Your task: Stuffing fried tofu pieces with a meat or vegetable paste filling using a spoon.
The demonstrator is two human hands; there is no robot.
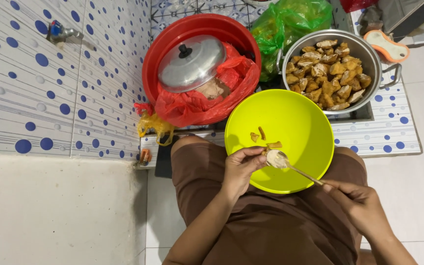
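A yellow-green plastic bowl [295,122] rests on my lap and holds a few fried pieces [258,135]. My left hand [241,169] grips a fried piece [274,145] at the bowl's near rim. My right hand [357,201] holds a metal spoon [283,161] by its handle. The spoon's bowl carries pale filling and touches the piece in my left hand.
A metal pot [376,59] full of fried pieces stands beyond the bowl. To its left, a red basin [168,41] holds a red plastic bag and a metal lid [191,63]. A green plastic bag [290,19] lies behind. A blue-dotted tiled wall with a tap [60,32] is on the left.
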